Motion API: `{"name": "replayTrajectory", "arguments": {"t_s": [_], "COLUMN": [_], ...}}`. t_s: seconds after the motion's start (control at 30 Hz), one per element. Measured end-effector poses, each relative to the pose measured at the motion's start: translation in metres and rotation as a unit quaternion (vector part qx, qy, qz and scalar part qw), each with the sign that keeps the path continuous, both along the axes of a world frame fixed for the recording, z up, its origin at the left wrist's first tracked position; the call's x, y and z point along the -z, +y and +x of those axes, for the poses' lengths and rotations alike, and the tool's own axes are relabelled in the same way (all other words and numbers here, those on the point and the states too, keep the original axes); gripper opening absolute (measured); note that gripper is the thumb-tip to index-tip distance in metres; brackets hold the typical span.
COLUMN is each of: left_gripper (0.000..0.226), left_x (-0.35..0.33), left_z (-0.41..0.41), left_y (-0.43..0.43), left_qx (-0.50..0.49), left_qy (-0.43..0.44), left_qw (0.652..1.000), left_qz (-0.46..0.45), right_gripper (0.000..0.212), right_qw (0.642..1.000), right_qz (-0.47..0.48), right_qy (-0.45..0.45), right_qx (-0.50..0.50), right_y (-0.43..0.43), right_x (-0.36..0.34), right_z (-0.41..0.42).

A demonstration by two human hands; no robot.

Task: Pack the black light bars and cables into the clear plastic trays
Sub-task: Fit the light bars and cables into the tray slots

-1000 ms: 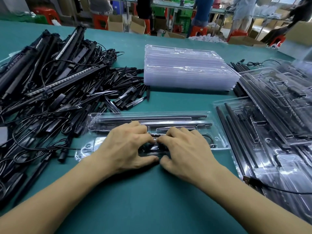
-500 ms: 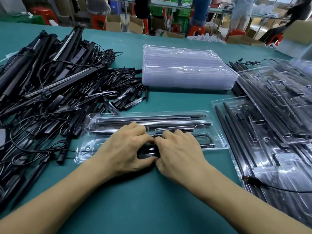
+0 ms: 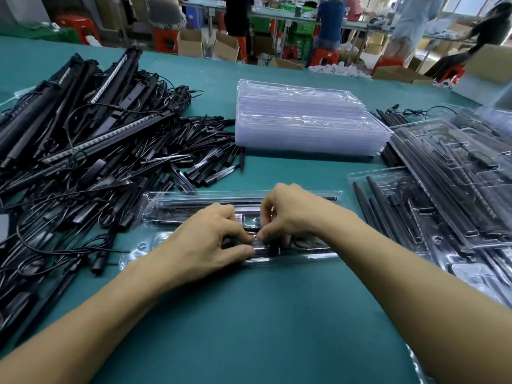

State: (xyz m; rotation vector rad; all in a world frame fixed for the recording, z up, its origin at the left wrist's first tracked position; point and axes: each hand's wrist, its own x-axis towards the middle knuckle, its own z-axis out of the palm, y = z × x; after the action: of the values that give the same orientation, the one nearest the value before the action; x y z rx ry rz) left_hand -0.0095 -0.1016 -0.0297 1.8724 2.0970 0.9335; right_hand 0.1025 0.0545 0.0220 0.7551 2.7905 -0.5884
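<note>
The green surface [image 3: 249, 314] is bare nearest the camera, with both forearms reaching forward across it. The left hand [image 3: 205, 239] and right hand [image 3: 291, 214] meet over the near compartment of a clear plastic tray [image 3: 133, 256] that lies crosswise on the surface. The fingers of both hands are curled, and the thumbs and forefingers are pinched together on a black cable [image 3: 270, 250] seated in that compartment. Two black light bars [image 3: 194, 210] lie lengthwise in the far slots of the same tray. To the left, a loose pile of black light bars and cables [image 3: 83, 151] covers the surface. To the right, filled trays [image 3: 443, 195] overlap one another. Beyond the hands stands a stack of empty clear trays [image 3: 307, 126]. In the background are cardboard boxes [image 3: 191, 42], red stools [image 3: 324, 55] and standing people [image 3: 331, 20].
</note>
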Motion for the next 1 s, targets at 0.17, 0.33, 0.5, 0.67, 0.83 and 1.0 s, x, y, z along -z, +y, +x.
{"name": "replayTrajectory", "arguments": {"t_s": [0.17,0.33,0.5,0.67,0.83,1.0], "left_gripper": [0.016,0.019,0.027,0.042,0.033,0.029], "left_x": [-0.004,-0.009,-0.01,-0.006,-0.008,-0.005], "left_z": [-0.001,-0.001,0.001,0.01,0.01,0.01], "left_y": [0.002,0.002,0.006,0.004,0.008,0.009], "left_qx": [0.008,0.019,-0.008,-0.044,-0.056,-0.046], "left_qy": [0.005,0.067,0.088,0.1,0.123,0.124], "left_qw": [1.0,0.997,0.995,0.993,0.988,0.988], "left_qz": [-0.017,-0.026,-0.04,-0.046,-0.078,-0.082], "right_gripper": [0.039,0.027,0.036,0.019,0.016,0.018], "right_qw": [0.996,0.985,0.977,0.977,0.979,0.986], "right_qz": [-0.051,-0.066,-0.063,-0.113,-0.121,-0.101], "right_qy": [-0.077,-0.155,-0.201,-0.178,-0.158,-0.126], "right_qx": [-0.005,-0.021,-0.033,-0.033,-0.035,-0.034], "right_y": [0.004,0.004,0.003,0.008,0.006,0.005], "right_x": [-0.011,-0.02,-0.022,-0.014,-0.008,-0.005], "right_z": [-0.021,-0.029,-0.039,-0.035,-0.033,-0.028]}}
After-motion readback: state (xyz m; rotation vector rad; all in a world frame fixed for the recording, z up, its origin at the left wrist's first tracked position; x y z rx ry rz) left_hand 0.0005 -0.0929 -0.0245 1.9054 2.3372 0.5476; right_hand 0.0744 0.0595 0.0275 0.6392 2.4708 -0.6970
